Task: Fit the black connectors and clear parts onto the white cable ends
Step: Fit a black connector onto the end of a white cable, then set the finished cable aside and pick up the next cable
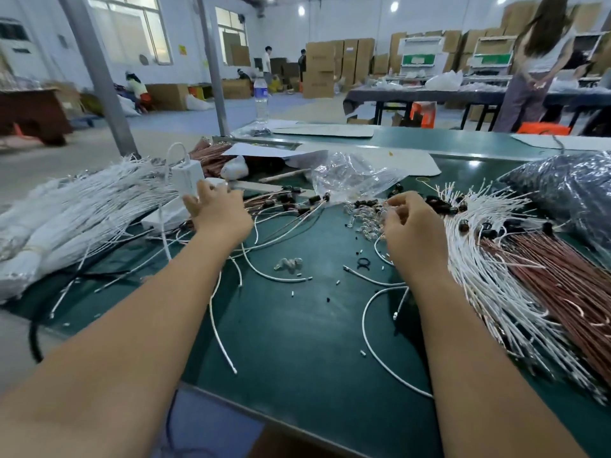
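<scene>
Step in hand appears to be part pickup. The left hand (220, 211) reaches, fingers spread, toward the black connectors (291, 201). The right hand (411, 226) curls over the clear parts (365, 219); whether it grips one cannot be told. White cable ends (469, 206) lie beside it on the bench (297, 342). Next: select one cable end.

Lighting: bright, even, cool. Sources: round ceiling lamps (301, 10) far beyond the fingers (393, 201); daylight through windows (132, 28) up and left of them. Glare: pale streaks on the green counter (297, 325) beyond the fingers; sparkle on the clear plastic bag (350, 176) just past them. Shadows: soft, short, beneath forearms and loose cables. Sharpness: fair around the fingers; background workers and cartons soft. Distortion: wide-angle bend, posts lean, forearms stretch at lower corners; edges smeared.
</scene>
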Demonstrator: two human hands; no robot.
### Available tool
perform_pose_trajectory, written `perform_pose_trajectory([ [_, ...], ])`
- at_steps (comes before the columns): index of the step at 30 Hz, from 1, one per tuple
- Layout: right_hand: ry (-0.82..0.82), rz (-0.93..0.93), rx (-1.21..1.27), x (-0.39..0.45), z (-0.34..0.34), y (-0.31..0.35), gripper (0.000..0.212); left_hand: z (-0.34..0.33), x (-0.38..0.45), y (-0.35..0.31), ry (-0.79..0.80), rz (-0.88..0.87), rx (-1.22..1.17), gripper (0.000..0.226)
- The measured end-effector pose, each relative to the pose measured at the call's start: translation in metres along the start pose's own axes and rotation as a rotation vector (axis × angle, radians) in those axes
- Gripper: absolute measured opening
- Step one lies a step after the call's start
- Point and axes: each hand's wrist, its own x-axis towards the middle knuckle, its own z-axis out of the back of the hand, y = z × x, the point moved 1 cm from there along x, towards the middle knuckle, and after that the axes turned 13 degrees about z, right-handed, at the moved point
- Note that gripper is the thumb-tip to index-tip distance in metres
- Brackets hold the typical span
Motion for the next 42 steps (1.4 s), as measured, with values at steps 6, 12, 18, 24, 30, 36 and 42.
perform_pose_trajectory([
  [6, -0.173, -0.249, -0.087, 0.004, 0.02, -0.012, 0.032, 0.011, -0.039, -0.059, 0.027, -0.231, -0.194, 0.038],
  [12, -0.245, -0.43, -0.036, 0.004, 0.031, -0.021, 0.039, -0.001, -0.085, -0.123, 0.383, -0.369, -0.557, 0.041],
  [18, -0.027, -0.392, -0.292, 0.002, 0.022, -0.023, 0.029, -0.023, -0.092, -0.149, 0.37, -0.396, -0.55, 0.029],
  [24, 0.038, -0.401, -0.525, 0.006, 0.027, -0.023, 0.035, -0.031, -0.082, -0.155, 0.386, -0.367, -0.506, 0.02],
  [30, 0.085, -0.428, -0.532, 0.003, 0.03, -0.032, 0.019, -0.034, -0.08, -0.157, 0.39, -0.343, -0.537, 0.018],
  [36, 0.119, -0.413, -0.587, 0.006, 0.036, -0.043, 0.031, -0.034, -0.078, -0.155, 0.412, -0.335, -0.586, 0.029],
  [42, 0.108, -0.414, -0.572, 0.005, 0.042, -0.046, 0.033, -0.03, -0.081, -0.156, 0.416, -0.341, -0.577, 0.035],
])
